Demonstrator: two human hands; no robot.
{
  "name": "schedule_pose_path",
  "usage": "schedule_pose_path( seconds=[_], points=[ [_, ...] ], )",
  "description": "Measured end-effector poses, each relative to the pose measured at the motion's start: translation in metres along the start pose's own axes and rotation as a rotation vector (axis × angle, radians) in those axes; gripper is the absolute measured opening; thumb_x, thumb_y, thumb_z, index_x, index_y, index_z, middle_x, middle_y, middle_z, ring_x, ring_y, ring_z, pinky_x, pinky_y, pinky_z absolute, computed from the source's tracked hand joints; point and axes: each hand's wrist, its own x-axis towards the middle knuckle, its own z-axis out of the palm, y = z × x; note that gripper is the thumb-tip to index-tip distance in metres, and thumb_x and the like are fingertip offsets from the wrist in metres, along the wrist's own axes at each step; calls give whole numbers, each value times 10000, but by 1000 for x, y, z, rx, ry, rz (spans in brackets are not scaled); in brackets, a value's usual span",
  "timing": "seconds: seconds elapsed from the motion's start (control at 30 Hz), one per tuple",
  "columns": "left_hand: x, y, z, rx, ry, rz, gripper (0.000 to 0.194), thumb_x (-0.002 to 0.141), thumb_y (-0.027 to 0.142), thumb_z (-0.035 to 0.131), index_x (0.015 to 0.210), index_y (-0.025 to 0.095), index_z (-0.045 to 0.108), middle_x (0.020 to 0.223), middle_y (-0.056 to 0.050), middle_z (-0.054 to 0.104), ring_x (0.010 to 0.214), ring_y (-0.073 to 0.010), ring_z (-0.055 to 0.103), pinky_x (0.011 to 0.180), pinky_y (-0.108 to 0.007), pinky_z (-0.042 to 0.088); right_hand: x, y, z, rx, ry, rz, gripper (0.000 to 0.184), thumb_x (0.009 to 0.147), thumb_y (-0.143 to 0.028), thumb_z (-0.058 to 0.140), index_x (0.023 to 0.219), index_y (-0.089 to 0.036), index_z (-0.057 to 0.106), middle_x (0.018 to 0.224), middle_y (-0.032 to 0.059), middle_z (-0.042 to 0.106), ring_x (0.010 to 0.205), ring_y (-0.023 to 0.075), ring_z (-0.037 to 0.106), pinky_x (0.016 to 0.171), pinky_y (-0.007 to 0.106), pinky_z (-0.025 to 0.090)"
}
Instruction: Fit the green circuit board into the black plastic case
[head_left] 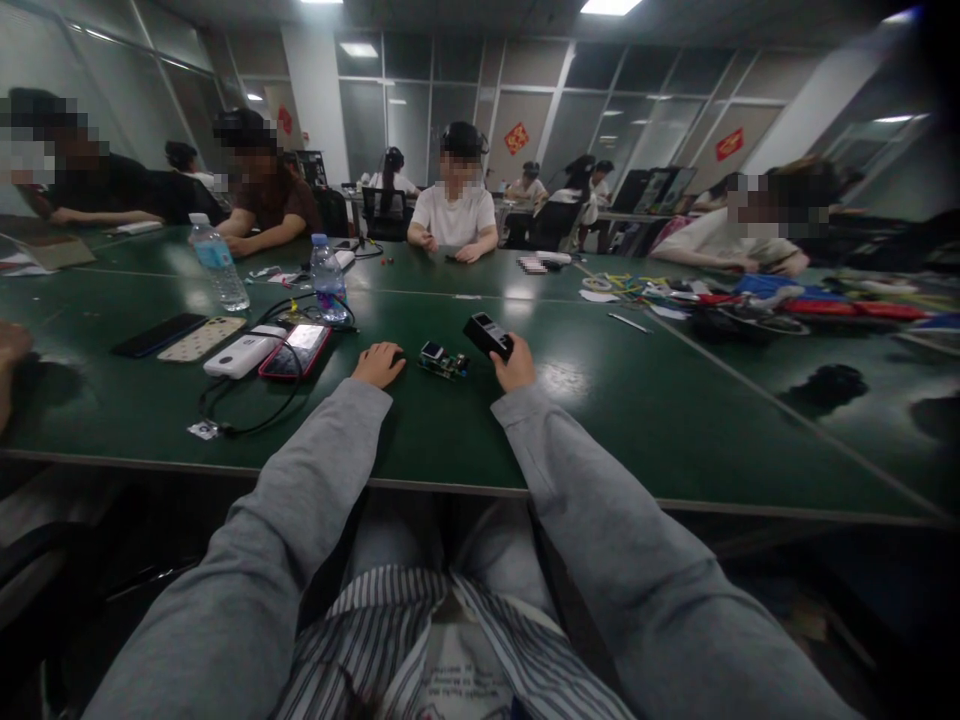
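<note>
My right hand [516, 364] grips a black rectangular plastic case [487, 335] with a silvery panel on its upper face, tilted and held just off or against the table; I cannot tell which. Between my hands lies a small circuit board [444, 362] with a little screen at its left end and parts standing up from it. My left hand [379, 365] rests palm down on the table, fingers spread, a little left of the board and apart from it.
Left on the green table [420, 450] are a red-edged phone [296, 352], a white power bank [244, 352], black cables and two water bottles [328, 278]. A pen [630, 323] and piled wires [637, 287] lie right. Several people sit around.
</note>
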Motion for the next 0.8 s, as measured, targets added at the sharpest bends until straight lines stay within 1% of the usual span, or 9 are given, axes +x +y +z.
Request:
schedule_pose_path(
  seconds=[0.1, 0.17, 0.33, 0.47, 0.63, 0.8],
  points=[
    [0, 0, -1, 5, -10, -3, 348, 1000, 392, 463, 1307, 259, 556, 1443, -71, 539, 1346, -277, 448, 1105, -499, 377, -3, 0, 1, -85, -112, 59, 560, 781, -202, 630, 1316, -101, 499, 1273, 227, 582, 1212, 359, 539, 1072, 566, 418],
    [0, 0, -1, 4, -13, -2, 346, 1001, 393, 460, 1306, 261, 555, 1436, -70, 543, 1342, -275, 451, 1104, -499, 378, -5, -2, 1, -116, -141, 65, 557, 790, -201, 626, 1323, -100, 498, 1270, 224, 576, 1203, 360, 535, 1068, 560, 417],
    [1, -1, -1, -3, -18, 4, 350, 1003, 398, 451, 1310, 262, 552, 1436, -75, 538, 1349, -279, 440, 1103, -509, 374, -7, -6, -1, -137, -146, 62, 566, 800, -207, 618, 1338, -97, 480, 1263, 225, 563, 1184, 359, 529, 1060, 557, 414],
    [2, -3, 1, -3, -24, 0, 348, 998, 402, 461, 1307, 275, 558, 1445, -73, 528, 1353, -281, 436, 1104, -505, 374, -7, -6, -1, -135, -136, 59, 565, 800, -211, 618, 1342, -132, 481, 1242, 201, 575, 1168, 354, 533, 1049, 570, 424],
    [2, -2, 1, -2, -16, -2, 347, 1000, 394, 461, 1310, 271, 555, 1442, -70, 534, 1352, -277, 440, 1108, -501, 372, -8, -6, -1, -175, -147, 44, 596, 804, -210, 626, 1364, -88, 466, 1276, 222, 563, 1194, 356, 523, 1066, 540, 419],
    [1, -2, 1, -10, -6, -2, 348, 997, 391, 463, 1310, 270, 556, 1439, -70, 540, 1355, -273, 440, 1113, -494, 370, -9, -7, -2, -192, -156, 44, 625, 795, -204, 641, 1378, -81, 454, 1285, 222, 557, 1194, 351, 526, 1069, 523, 418]
  ],
)
